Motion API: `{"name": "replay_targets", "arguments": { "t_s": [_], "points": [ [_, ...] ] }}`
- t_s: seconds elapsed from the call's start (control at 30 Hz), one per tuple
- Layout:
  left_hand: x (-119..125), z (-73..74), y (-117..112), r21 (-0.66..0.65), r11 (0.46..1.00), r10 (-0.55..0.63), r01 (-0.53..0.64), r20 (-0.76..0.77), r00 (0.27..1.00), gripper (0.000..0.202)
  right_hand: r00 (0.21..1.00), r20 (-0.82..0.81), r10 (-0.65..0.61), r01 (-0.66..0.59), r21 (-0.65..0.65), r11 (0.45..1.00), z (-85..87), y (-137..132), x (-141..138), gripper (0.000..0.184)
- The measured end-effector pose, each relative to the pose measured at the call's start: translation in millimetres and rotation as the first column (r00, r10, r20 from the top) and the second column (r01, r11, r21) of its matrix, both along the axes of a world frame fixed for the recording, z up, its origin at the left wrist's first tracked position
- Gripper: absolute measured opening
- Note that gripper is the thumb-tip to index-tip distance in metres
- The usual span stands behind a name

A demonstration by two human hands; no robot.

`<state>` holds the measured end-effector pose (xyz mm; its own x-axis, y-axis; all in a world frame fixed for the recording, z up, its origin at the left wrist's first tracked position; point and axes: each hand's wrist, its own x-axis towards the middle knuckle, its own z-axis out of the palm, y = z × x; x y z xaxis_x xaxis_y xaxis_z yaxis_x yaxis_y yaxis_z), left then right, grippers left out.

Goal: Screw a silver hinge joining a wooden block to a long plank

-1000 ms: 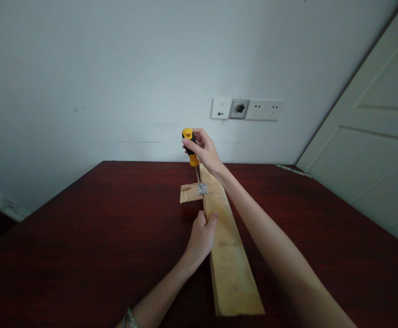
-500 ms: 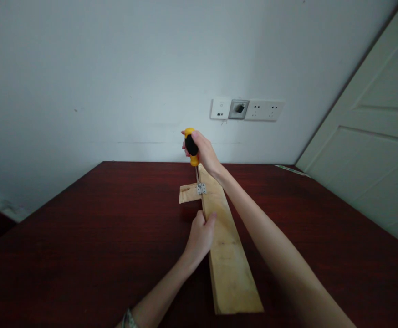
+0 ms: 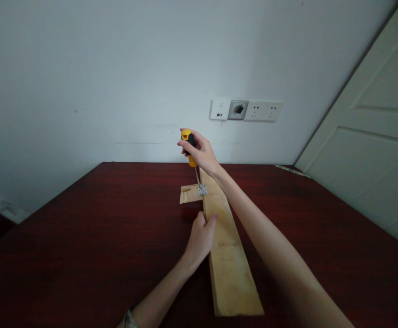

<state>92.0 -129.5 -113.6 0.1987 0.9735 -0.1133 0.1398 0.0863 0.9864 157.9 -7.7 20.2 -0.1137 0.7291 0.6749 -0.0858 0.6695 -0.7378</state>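
Observation:
My right hand (image 3: 201, 150) is closed around the yellow and black handle of a screwdriver (image 3: 191, 160). Its thin shaft slants down to a small metal hinge (image 3: 202, 189), with the tip at the hinge's upper left. The hinge joins a short piece of wood (image 3: 189, 194) to the left edge of a long wooden board (image 3: 235, 264). My left hand (image 3: 203, 230) grips that same edge just below the hinge, thumb on top and the other fingers partly hidden. The board points away from me towards the wall.
A dark red-brown table (image 3: 99, 237) carries the board. Behind it rises a pale wall with a row of sockets and switches (image 3: 247, 110). To the right stands a white panelled door (image 3: 373, 136), and a thin strip (image 3: 292, 171) lies at the table's back right edge.
My right hand has turned on the screwdriver handle, with the thumb now across its left side. The handle's top has tilted slightly left. My left hand keeps its grip on the board.

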Motion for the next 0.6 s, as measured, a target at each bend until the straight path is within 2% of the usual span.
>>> {"name": "replay_targets", "arguments": {
  "t_s": [0.2,0.33,0.47,0.6],
  "points": [
    [1.0,-0.4,0.0,-0.010,1.000,0.000,0.000,-0.011,1.000,0.025,0.993,-0.101,0.061,-0.070,-0.093,0.993,-0.6,3.7,1.4,0.041],
    [0.7,-0.3,-0.1,-0.011,1.000,-0.002,0.002,-0.008,1.000,0.025,0.992,-0.121,0.028,-0.039,-0.093,0.995,-1.4,3.4,1.3,0.035],
    [-0.2,0.2,0.2,-0.004,1.000,-0.007,0.007,-0.001,1.000,0.024,0.997,-0.076,-0.013,0.006,-0.094,0.996,0.2,1.7,0.3,0.043],
    [0.3,-1.3,0.5,-0.005,1.000,0.004,-0.004,0.000,1.000,0.025,0.999,-0.016,-0.032,0.031,-0.057,0.998,0.7,2.1,-1.4,0.033]
  ]
}}
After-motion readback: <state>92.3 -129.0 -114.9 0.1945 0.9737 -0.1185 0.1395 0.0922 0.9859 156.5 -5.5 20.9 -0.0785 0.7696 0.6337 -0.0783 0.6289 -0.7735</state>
